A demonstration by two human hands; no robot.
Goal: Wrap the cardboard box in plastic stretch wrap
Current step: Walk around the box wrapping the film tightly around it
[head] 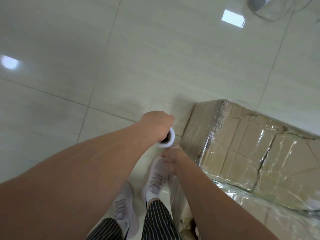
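The cardboard box (242, 149) lay on the floor (86, 66) at the person's right, partly skinned in glossy film (213, 134), stiff but creased. The stretch wrap roll (170, 142), probably light and slick, seemed best held by its core. The left hand (155, 125) gripped its top end, and the right hand (170, 158) pinched the trailing film.

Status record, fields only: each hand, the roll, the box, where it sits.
left hand: grips the stretch wrap roll at its end
right hand: holds the film just below the roll
cardboard box: film already over its visible faces, creased
location: box on tiled floor, to the right of the person's sneakers
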